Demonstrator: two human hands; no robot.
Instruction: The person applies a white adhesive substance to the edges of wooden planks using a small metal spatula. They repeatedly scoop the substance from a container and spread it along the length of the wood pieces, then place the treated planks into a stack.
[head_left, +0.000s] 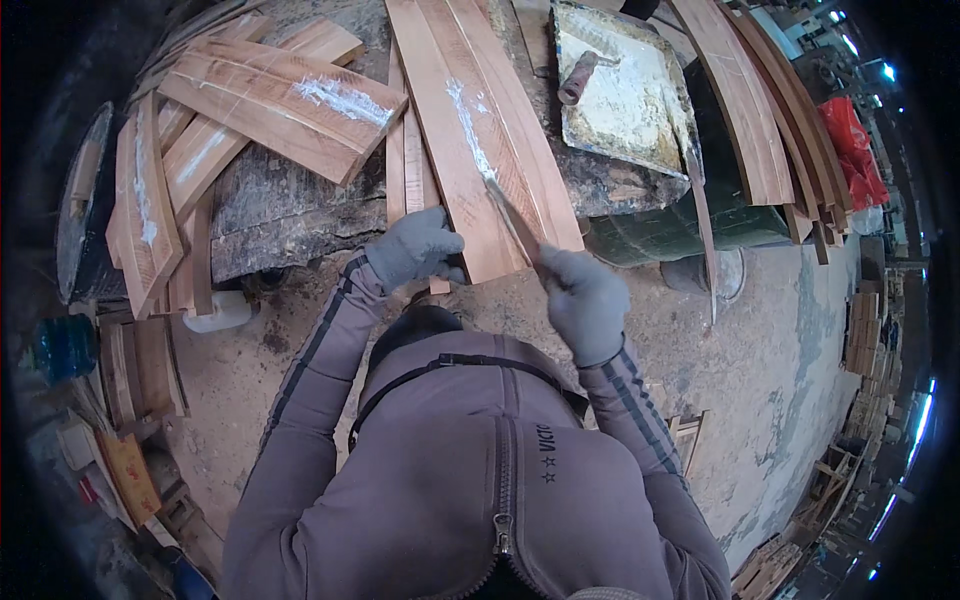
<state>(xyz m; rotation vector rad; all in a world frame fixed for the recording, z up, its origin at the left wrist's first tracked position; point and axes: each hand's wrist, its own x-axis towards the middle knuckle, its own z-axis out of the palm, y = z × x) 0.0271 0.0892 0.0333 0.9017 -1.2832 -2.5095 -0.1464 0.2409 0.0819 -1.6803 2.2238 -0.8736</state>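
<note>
In a grey glove, my right hand grips a thin wooden stick, its far tip touching a streak of white paste on a wide wooden board. My left hand, gloved too, is at the near left edge of that board, its fingers curled around the edge. Under the board's left side lie narrower wooden strips. To the left, another board with white paste lies across more boards. A paint roller rests in a tray coated with whitish material, right of the wide board.
A rough, stained workbench carries the boards. More paste-streaked boards lean at its left. Long curved-looking boards are stacked at the right, beside a red plastic bag. A bucket and a white jug stand low by the bench.
</note>
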